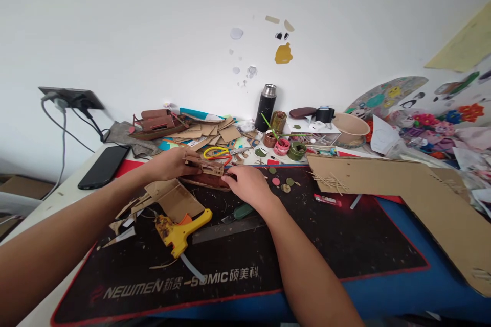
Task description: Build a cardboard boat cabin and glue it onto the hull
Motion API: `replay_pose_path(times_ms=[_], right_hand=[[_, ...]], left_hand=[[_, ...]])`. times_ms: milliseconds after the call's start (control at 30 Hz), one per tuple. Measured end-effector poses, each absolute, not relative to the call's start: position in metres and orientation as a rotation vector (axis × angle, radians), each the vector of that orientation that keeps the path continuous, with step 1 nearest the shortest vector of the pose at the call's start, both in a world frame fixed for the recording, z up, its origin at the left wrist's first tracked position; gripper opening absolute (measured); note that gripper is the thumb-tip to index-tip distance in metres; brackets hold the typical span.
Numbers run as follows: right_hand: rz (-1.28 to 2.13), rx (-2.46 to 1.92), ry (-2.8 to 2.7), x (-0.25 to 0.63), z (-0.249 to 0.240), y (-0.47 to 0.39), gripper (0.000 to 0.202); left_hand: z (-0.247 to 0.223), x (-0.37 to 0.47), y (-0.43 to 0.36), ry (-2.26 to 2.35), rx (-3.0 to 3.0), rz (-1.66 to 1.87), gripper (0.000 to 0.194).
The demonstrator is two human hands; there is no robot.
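Note:
Near the back of the black desk mat (322,245), a small cardboard model boat (209,167) sits between my hands, with a bare cardboard cabin above a red-brown hull. My left hand (178,162) grips the cabin's left end, its fingers closed around it. At the right end, my right hand (245,181) pinches the boat with thumb and fingers, partly hiding it. Below lie a yellow hot glue gun (182,232) with a glue stick, a green-handled cutter (241,211) and a metal ruler (226,229). Cardboard scraps (172,199) lie by my left forearm.
Behind stand a painted model boat (157,123), a black thermos (265,110), yellow-handled scissors (217,153) and open paint pots (282,147). A large cardboard sheet (376,176) with thin sticks (332,181) covers the right side. A phone (103,166) lies left.

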State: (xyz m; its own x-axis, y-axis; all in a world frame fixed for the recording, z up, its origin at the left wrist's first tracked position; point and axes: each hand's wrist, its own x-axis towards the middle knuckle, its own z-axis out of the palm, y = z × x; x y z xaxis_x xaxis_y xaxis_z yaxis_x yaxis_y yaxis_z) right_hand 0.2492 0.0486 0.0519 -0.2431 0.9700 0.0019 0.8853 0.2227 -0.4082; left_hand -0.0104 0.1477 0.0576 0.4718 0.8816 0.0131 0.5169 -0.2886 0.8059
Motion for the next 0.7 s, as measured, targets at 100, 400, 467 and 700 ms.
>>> replay_pose_path(times_ms=[100,400,467,700], right_hand=[[0.519,-1.718,-2.26,0.245,0.052,0.047,0.031],[0.529,-1.68,-2.3,0.238,0.045,0.047,0.032],[0.536,-1.678,-2.297,0.237,0.045,0.046,0.033],[0.546,-1.736,-2.335,0.237,0.045,0.047,0.04]], left_hand=[[0.06,-0.012,0.144,1.08,2.19,0.364,0.03],[0.067,0.0,0.128,1.058,2.419,0.077,0.051],[0.067,0.002,0.125,1.111,2.418,0.057,0.044],[0.055,0.0,0.122,1.146,2.459,0.139,0.04]])
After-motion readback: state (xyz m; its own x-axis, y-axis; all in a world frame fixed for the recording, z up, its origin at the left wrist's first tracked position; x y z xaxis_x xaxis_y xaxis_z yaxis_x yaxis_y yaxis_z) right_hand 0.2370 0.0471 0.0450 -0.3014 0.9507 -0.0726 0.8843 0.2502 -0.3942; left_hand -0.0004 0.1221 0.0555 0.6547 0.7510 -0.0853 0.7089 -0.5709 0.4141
